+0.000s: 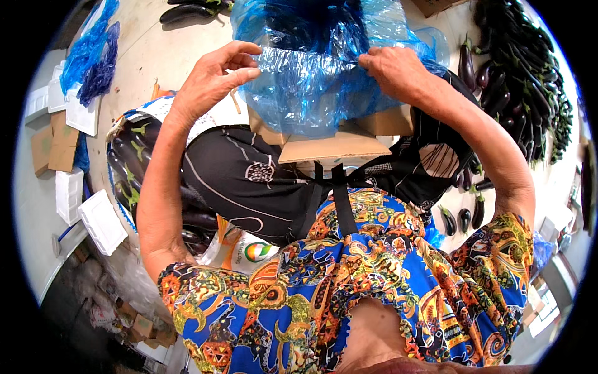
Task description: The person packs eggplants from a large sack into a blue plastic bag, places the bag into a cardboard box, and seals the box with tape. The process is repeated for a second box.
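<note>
A blue translucent plastic bag (303, 89) lines a cardboard box (334, 145) between my knees and hangs over its near side. At the bag's left edge, my left hand (217, 70) has its thumb and fingers apart. Its fingertips are close to the film; whether they touch it I cannot tell. On the other side, my right hand (397, 72) pinches the bag's rim between thumb and fingers. The inside of the bag looks dark, and its contents are hidden. One box flap sticks out towards me below the film.
Eggplants fill a large sack (122, 187) on my left. A big heap of eggplants (518, 89) lies on the right, with loose ones (462, 219) nearer me. More eggplants (189, 14) lie at the far left. White foam boxes (103, 222) and blue plastic film (91, 51) are along the left.
</note>
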The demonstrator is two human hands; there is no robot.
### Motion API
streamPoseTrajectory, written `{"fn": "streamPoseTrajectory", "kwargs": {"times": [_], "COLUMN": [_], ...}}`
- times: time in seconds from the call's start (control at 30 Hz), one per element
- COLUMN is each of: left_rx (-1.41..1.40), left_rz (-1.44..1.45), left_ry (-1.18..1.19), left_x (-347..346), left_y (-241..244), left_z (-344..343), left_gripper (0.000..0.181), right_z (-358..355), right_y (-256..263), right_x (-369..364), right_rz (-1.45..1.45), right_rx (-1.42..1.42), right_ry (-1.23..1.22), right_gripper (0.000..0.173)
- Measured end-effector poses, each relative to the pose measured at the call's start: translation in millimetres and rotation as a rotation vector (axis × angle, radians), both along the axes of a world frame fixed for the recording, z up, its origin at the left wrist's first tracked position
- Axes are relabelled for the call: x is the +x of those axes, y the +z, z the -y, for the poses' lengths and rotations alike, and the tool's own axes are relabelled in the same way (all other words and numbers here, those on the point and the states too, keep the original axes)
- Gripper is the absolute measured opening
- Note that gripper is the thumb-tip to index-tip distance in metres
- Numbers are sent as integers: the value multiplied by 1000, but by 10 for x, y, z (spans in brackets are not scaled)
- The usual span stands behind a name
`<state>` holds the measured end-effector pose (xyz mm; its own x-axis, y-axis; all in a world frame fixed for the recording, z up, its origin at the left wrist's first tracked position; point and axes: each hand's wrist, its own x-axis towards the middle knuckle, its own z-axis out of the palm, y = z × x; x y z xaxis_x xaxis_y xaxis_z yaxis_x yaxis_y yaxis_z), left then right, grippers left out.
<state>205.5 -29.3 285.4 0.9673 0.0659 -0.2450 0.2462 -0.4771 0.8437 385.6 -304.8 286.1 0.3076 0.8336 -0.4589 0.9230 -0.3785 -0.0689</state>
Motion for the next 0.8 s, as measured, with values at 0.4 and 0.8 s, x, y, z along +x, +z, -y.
{"fn": "streamPoseTrajectory", "kwargs": {"times": [0.4, 0.8], "left_rx": [487, 658], "left_rz": [114, 578], "left_ry": [-231, -49], "left_x": [171, 438], "left_y": [-90, -126], "left_z": [235, 350], "left_gripper": [61, 98], "right_z": [117, 72], "right_y": [-141, 362], "right_x": [98, 443], "right_rz": [-140, -846], "right_rx": [415, 576], "right_ry": [-94, -357], "right_gripper": [14, 38]}}
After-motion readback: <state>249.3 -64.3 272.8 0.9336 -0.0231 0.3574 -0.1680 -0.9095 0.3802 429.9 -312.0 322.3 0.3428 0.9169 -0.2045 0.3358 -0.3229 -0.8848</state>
